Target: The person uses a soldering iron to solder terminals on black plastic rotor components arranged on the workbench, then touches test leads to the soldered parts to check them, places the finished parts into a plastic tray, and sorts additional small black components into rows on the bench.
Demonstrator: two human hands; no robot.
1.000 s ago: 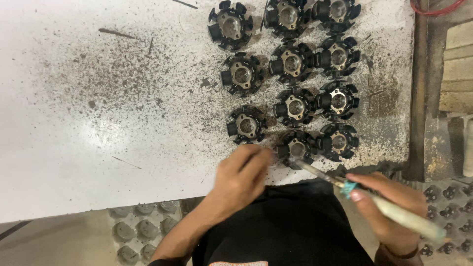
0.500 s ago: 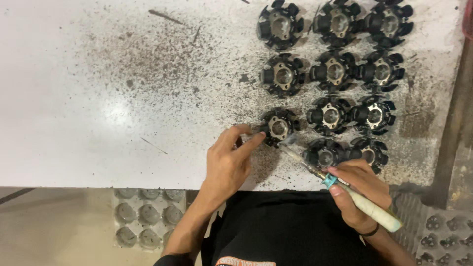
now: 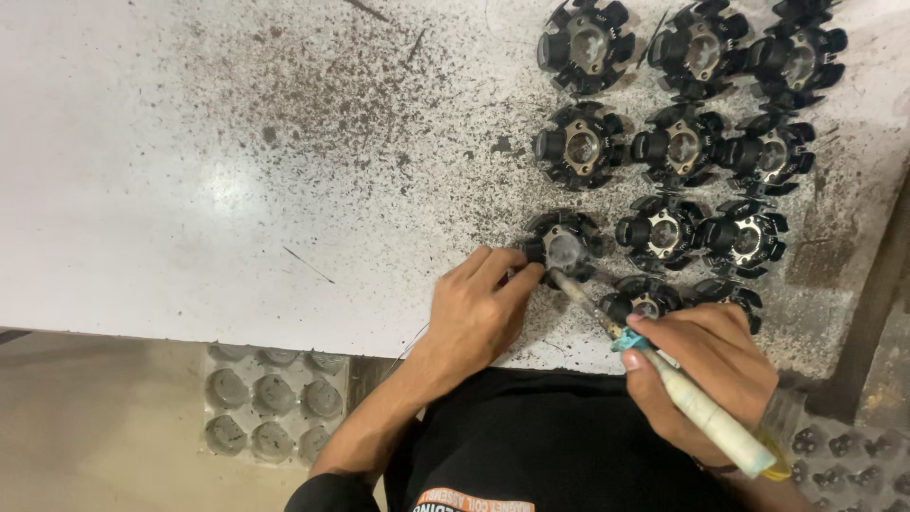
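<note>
My left hand [image 3: 481, 308] rests on the white worktable [image 3: 190, 171], its fingertips pinching the near-left side of a black round finned part [image 3: 561, 248]. My right hand [image 3: 706, 365] grips a pen-like tool with a white handle [image 3: 706, 417] and a teal collar. The tool's thin metal tip [image 3: 569, 289] touches the lower edge of that same part. Other black finned parts with metal centres lie in rows to the right and behind, such as one [image 3: 659, 230] beside it and one [image 3: 580, 144] further back.
Dark specks and filings cover the table around the parts. A grey moulded tray with round pockets [image 3: 270, 403] sits below the table's front edge at the left. Another pocketed tray holding small dark pieces [image 3: 844, 455] shows at bottom right.
The view has shifted left, so the parts sit further right. My left hand has closed in on the finned part, and the tool tip has moved onto its lower edge.
</note>
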